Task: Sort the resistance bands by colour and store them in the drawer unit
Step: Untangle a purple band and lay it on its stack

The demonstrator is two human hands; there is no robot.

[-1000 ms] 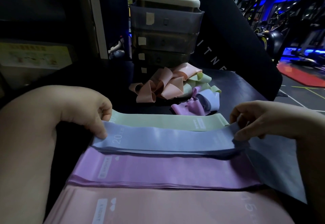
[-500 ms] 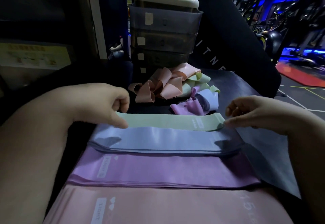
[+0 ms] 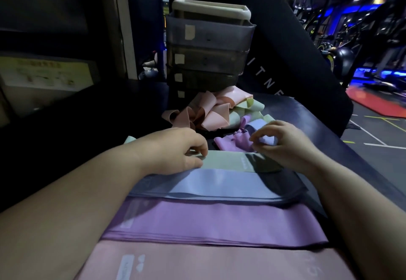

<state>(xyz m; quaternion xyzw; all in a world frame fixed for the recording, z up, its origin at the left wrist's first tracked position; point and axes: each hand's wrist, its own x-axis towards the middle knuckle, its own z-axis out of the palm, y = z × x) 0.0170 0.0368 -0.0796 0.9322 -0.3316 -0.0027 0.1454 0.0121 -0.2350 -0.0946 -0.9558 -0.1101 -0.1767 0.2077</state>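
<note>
Four flat stacks of resistance bands lie in rows in front of me: pink nearest, then purple, blue and green farthest. My left hand rests on the left part of the green stack, fingertips pressing down on it and holding nothing. My right hand is over the loose pile, its thumb and fingers curled around a crumpled blue band beside a purple one. I cannot see whether the grip has closed. The grey drawer unit stands behind, all drawers shut.
A tangle of loose pink bands and green bands lies at the foot of the drawer unit. The dark tabletop extends to the right. A black padded backrest rises behind, with gym equipment beyond.
Both hands have let go of the blue stack and the ends of the green band. My left hand slid inward over the green stack. My right hand moved forward onto the loose pile.
</note>
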